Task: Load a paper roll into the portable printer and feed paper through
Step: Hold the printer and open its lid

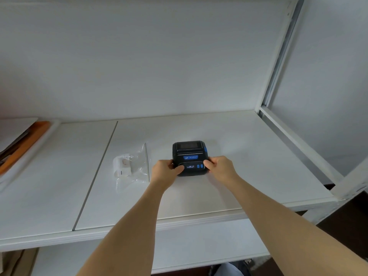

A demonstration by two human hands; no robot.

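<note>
A small black portable printer [189,154] with blue buttons and a blue label rests on the white shelf [249,156], its lid closed. My left hand [166,170] grips its near left corner, thumb on the front panel. My right hand [220,168] grips the near right corner. To the left of the printer lies a clear zip bag [137,166] with a white paper roll [123,166] inside it.
A white tray [39,140] holding orange and dark flat items sits at the far left. A white metal upright and rail [294,140] frame the shelf on the right. A seam [95,176] divides the two shelf boards. A lower shelf shows beneath.
</note>
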